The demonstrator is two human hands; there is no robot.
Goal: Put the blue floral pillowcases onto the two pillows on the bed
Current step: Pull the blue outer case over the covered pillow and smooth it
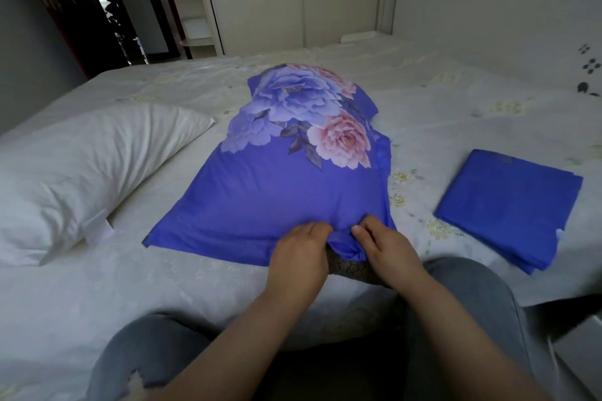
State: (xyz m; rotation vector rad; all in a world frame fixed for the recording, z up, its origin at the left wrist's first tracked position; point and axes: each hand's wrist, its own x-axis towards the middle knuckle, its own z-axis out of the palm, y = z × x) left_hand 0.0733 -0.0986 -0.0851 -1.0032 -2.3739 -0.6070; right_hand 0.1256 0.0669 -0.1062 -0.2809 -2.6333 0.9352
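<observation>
A blue floral pillowcase (280,172) lies in the middle of the bed with a pillow filling it; purple and pink flowers show at its far end. At its near open edge a dark patterned bit of the inner pillow (347,265) shows. My left hand (301,257) and my right hand (387,249) both grip the bunched blue fabric at that edge, close together. A bare white pillow (81,169) lies to the left. A second pillowcase (508,205), folded and plain blue on top, lies to the right.
The bed (195,286) has a pale cream patterned sheet. My grey-trousered knees (472,296) press against its near edge. A white headboard wall with dark flower marks (488,10) is at the right, a wardrobe (293,3) at the back, a dark doorway (107,10) at the left.
</observation>
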